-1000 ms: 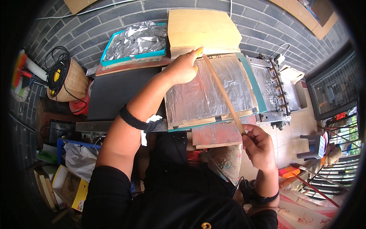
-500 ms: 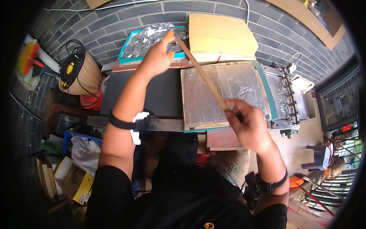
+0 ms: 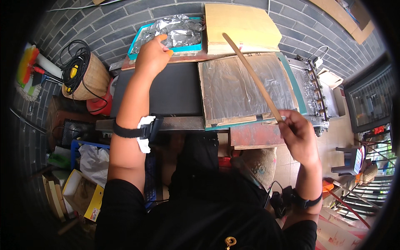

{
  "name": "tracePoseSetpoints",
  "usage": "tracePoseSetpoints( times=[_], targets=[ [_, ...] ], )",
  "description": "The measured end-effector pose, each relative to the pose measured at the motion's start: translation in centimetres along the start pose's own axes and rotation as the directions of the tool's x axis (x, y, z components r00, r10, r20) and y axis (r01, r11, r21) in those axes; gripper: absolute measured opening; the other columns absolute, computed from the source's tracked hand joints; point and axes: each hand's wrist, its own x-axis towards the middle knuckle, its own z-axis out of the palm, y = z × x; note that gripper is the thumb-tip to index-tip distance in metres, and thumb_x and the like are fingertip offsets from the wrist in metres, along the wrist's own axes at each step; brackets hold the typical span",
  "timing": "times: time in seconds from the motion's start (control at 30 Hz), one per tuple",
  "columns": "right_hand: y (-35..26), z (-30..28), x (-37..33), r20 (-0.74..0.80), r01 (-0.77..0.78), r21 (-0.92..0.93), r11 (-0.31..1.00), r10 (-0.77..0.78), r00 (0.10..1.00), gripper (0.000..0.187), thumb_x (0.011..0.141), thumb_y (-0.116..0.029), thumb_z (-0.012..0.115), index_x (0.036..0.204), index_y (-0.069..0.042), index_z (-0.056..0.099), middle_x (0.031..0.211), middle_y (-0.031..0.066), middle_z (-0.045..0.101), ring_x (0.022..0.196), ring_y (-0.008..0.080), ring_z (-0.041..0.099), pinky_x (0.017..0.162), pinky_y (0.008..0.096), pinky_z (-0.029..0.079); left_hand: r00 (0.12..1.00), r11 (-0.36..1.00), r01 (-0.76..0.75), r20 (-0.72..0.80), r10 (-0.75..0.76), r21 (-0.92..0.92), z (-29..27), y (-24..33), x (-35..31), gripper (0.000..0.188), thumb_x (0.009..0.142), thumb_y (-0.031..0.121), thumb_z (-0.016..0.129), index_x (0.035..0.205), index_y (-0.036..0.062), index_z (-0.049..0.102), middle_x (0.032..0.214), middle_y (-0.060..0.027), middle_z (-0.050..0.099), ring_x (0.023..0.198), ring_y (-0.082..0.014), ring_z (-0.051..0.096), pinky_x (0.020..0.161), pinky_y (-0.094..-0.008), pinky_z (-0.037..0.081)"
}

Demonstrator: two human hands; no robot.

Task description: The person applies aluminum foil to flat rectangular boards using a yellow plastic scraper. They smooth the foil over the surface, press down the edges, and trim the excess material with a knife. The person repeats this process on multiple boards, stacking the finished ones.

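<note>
- Lying in the upper left of the frame, the crumpled foil (image 3: 179, 27) fills a blue-rimmed tray (image 3: 189, 49), up and to the right of the fingertips of the left hand (image 3: 152, 57), by far the nearer hand
- The tray's long axis runs roughly across the frame; the left fingers spread apart over its near left part, with nothing seen between them, and I cannot tell whether they touch the foil
- Right of centre, the right hand (image 3: 302, 139) pinches the lower end of a wooden stick (image 3: 252, 75) between thumb and fingers
- The stick slants from upper centre down to the right, crossing in front of the film-covered board (image 3: 229, 96)
- A yellow box (image 3: 93, 206) at lower left bears a small printed label, too small to read
</note>
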Motion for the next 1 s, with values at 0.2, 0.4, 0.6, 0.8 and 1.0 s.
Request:
tracePoseSetpoints(
  times=[0.2,0.4,0.6,0.8,1.0],
  targets=[
    [2.2,-2.9,-7.1,-0.092,-0.198,0.051,0.979,0.202,0.975,0.021,0.085,0.006,0.060,0.106,0.003,0.059,0.067,-0.0012,0.056,0.059,0.0037,0.048,0.055,0.0202,0.041,0.985,0.979,-0.155,0.060,0.164,-0.136,1.0,5.2,-5.6,0.049,0.083,0.015,0.069,0.128,0.0028,0.055,0.097,-0.0100,0.070,0.091,-0.0252,0.067,0.080,-0.0356,0.052],
    [4.7,-4.0,-10.7,-0.151,-0.292,0.116,0.949,0.307,0.939,0.019,0.087,0.005,0.055,0.105,0.001,0.055,0.068,-0.0023,0.053,0.055,0.0031,0.046,0.049,0.0187,0.036,0.913,0.902,-0.386,0.060,0.403,-0.193,2.9,6.0,-7.6,0.045,0.085,0.008,0.068,0.128,0.0060,0.055,0.107,-0.0096,0.067,0.100,-0.0188,0.064,0.087,-0.0328,0.049],
    [5.9,-4.6,-12.8,-0.188,-0.307,0.221,0.926,0.349,0.918,0.019,0.087,0.005,0.053,0.106,0.000,0.057,0.069,-0.0023,0.052,0.060,0.0039,0.047,0.054,0.0191,0.037,0.932,0.808,-0.340,-0.056,0.358,-0.481,1.3,2.0,-2.1,0.043,0.088,0.013,0.067,0.129,0.0035,0.055,0.112,-0.0100,0.067,0.102,-0.0161,0.063,0.088,-0.0299,0.049],
    [6.1,-4.6,-12.8,-0.160,-0.253,0.195,0.948,0.285,0.945,0.019,0.092,-0.001,0.054,0.111,0.001,0.054,0.067,-0.0035,0.049,0.053,0.0014,0.041,0.046,0.0167,0.030,0.974,0.695,-0.222,-0.194,0.119,-0.684,-4.2,1.4,-2.4,0.039,0.092,0.007,0.058,0.129,-0.0017,0.052,0.109,-0.0121,0.066,0.095,-0.0180,0.063,0.080,-0.0268,0.049],
    [6.2,-3.8,-11.6,-0.092,-0.199,0.198,0.960,0.220,0.971,0.019,0.094,-0.003,0.053,0.113,0.002,0.054,0.067,-0.0035,0.049,0.052,0.0010,0.040,0.045,0.0166,0.029,0.972,0.552,-0.231,-0.220,0.088,-0.801,-8.1,0.3,-1.5,0.032,0.095,0.010,0.052,0.125,-0.0020,0.054,0.108,-0.0121,0.066,0.097,-0.0211,0.064,0.083,-0.0308,0.049]
  ],
)
